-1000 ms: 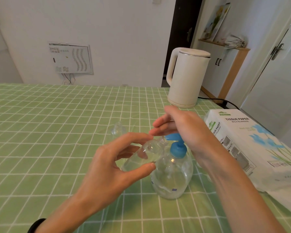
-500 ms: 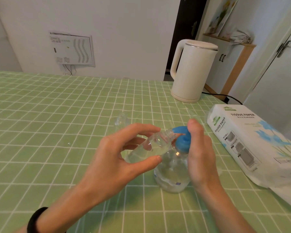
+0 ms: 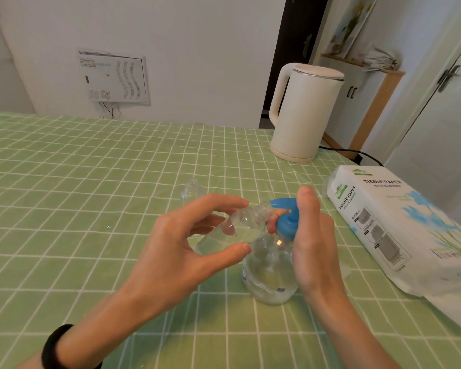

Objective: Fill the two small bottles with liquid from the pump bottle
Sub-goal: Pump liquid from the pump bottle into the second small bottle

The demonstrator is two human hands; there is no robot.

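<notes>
A clear pump bottle (image 3: 269,272) with a blue pump head (image 3: 286,217) stands on the green checked tablecloth. My right hand (image 3: 312,243) wraps around its neck, thumb resting on top of the pump. My left hand (image 3: 181,251) holds a small clear bottle (image 3: 232,230) tilted, its threaded mouth right under the blue spout. The small bottle has clear liquid in it. A second small clear bottle (image 3: 192,190) stands on the cloth behind my left hand, partly hidden by my fingers.
A cream electric kettle (image 3: 301,113) stands at the back right, its black cord running off the table. A white tissue paper pack (image 3: 399,230) lies along the right edge. The green tablecloth (image 3: 77,187) stretches to the left.
My right hand has come down from above the pump to grip the bottle's neck with the thumb on the pump. The small bottle stays at the spout.
</notes>
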